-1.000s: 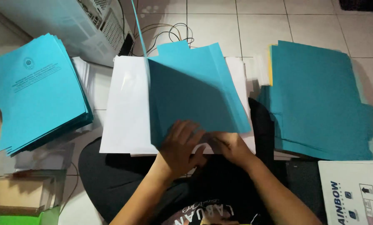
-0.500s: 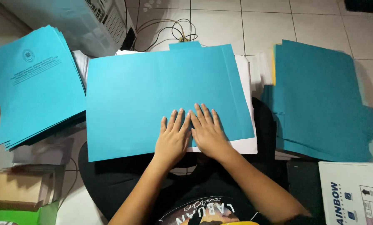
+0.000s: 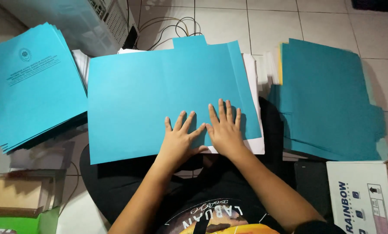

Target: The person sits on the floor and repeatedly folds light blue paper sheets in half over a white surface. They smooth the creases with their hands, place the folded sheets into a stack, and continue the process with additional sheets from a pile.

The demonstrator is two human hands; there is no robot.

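folder (image 3: pixel 159 99): thin blue card, light, bendy; judged best lifted by an edge
left hand (image 3: pixel 180 141): pressed flat, fingers spread
right hand (image 3: pixel 223 130): likewise flat, nothing gripped

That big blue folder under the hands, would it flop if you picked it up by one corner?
Probably yes. The blue folder looks like one thin sheet of card lying flat, so it would likely sag. It seems light. Both the left hand and right hand press on it, perhaps because it slides easily over the white paper.
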